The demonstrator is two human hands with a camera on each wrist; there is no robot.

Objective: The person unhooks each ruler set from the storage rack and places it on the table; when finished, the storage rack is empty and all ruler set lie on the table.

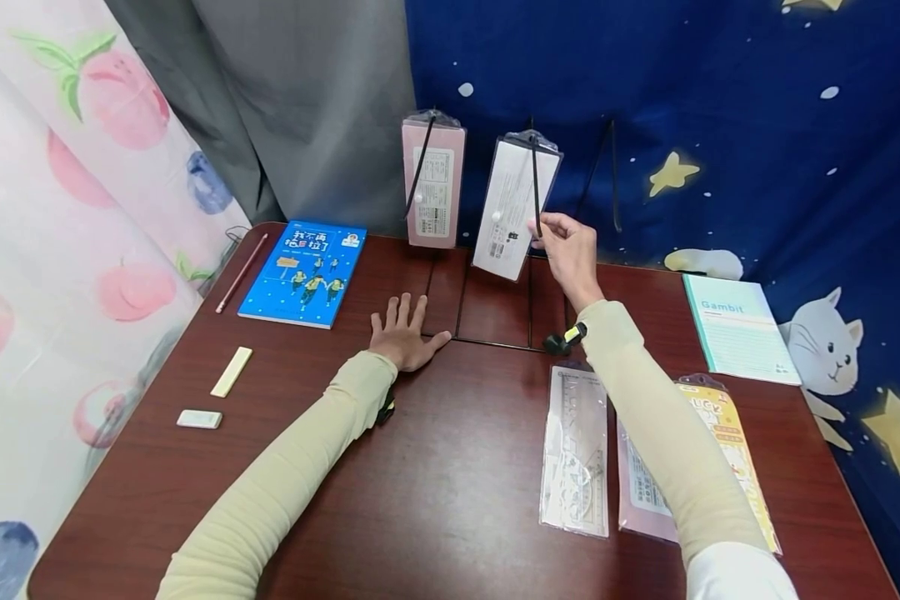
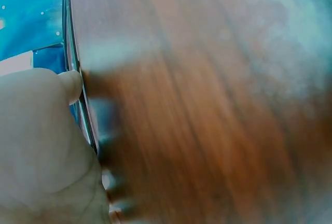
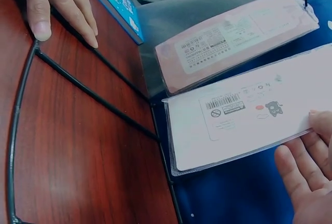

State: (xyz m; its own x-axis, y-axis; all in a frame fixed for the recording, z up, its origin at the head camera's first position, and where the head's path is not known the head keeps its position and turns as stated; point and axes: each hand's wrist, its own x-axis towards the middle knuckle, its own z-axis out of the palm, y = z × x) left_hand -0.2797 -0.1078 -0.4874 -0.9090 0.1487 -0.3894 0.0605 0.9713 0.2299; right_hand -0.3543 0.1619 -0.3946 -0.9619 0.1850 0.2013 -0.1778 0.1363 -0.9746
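Observation:
My right hand (image 1: pixel 567 254) pinches the lower right edge of a white packet (image 3: pixel 233 115), a card with a barcode in a clear sleeve. That packet hangs tilted from the middle hook (image 1: pixel 536 187) of a black wire rack. Beside it, a pink packet (image 1: pixel 433 183) hangs on the left hook. The right hook (image 1: pixel 615 179) carries nothing. My left hand (image 1: pixel 405 342) lies with its fingers spread on the table, its thumb at the rack's base wire (image 3: pixel 88 89). Most of the left wrist view is blurred table, with part of the left hand (image 2: pixel 41 141) at its edge.
A blue book (image 1: pixel 303 275), a pencil (image 1: pixel 242 273), a pale yellow strip (image 1: pixel 232 372) and a white eraser (image 1: pixel 199 418) lie on the left. To the right are a clear ruler-set packet (image 1: pixel 574 450), a yellow packet (image 1: pixel 735 450) partly under my sleeve, and a notebook (image 1: pixel 741 327).

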